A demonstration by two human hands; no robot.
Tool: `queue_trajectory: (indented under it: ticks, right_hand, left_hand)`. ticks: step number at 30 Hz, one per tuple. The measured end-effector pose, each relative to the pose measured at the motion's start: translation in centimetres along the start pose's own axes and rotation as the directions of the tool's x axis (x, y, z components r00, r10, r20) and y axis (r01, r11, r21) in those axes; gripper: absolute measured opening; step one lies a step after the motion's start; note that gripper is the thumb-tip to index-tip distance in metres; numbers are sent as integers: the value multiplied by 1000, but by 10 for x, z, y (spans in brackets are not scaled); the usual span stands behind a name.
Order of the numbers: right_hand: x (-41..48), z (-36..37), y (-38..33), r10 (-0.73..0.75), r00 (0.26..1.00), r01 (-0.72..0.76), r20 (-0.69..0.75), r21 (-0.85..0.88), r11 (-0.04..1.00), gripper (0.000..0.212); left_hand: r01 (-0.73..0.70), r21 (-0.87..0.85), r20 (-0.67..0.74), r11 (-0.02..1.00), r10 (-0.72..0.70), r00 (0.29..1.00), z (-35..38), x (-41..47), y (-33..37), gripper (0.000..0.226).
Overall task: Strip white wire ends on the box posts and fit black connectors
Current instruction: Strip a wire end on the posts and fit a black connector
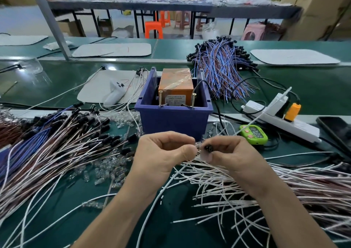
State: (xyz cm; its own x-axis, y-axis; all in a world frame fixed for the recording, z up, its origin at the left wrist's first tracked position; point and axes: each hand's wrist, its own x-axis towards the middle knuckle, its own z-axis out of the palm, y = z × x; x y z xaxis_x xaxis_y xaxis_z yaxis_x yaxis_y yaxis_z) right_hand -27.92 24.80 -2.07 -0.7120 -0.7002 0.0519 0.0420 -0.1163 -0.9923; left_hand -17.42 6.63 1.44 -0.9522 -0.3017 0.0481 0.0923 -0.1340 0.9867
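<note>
While both hands meet over the near middle of the green bench [57,80], the right hand [231,156] pinches a small round black connector [208,148] between thumb and forefinger, its open face turned toward the camera. Left hand [163,153] has its fingers curled, thumb pressed to forefinger, pinching the end of a thin white wire [171,179] just beside the connector; the tip itself is blurred, so I can't tell if it touches the connector.

Behind the hands stands a dark blue plastic bin [172,118] with an orange taped box [175,85] inside it. Two upright brass screw posts [160,98] stand at the box's near edge, one on each side.

Toward the right near corner lies a loose pile of bare-ended white wires [247,190], some mixed with brown. Toward the left edge is a big fan of white, brown and blue wires with black connectors fitted [66,139]. Small clear plastic pieces [106,170] are scattered between that fan and the left forearm.

Right of the bin sit a lime green digital timer [253,134], a white power strip [284,120] with an orange plug [293,112] in it, and a black phone [336,128] at the right edge. At the far side lies a bundle of blue and brown wires [220,67], and left of the bin a pale grey mat [95,90].
</note>
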Motion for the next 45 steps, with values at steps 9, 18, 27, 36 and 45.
queue_trajectory:
  ticks: [9,18,27,36,45]
  right_hand:
    - [-3,0,-6,14,1000,-12,-14,112,994,27]
    - [-2,8,-5,-36,997,32,-70,-55,998,22]
    - [-4,12,-8,-140,974,58,-178,-404,913,27]
    - [-7,18,-13,-272,937,110,-219,-554,825,33]
    - [-8,21,-15,-310,926,114,-215,-625,772,31]
  left_hand:
    - [-63,75,8,995,63,998,2,-4,1,18]
    - [-171,366,-9,915,188,982,3,-7,-3,23]
    - [-187,490,-31,852,231,972,0,-8,-4,22]
    - [96,322,-110,942,-64,992,3,-2,-10,13]
    - [90,213,-203,973,-46,978,9,-2,-17,15]
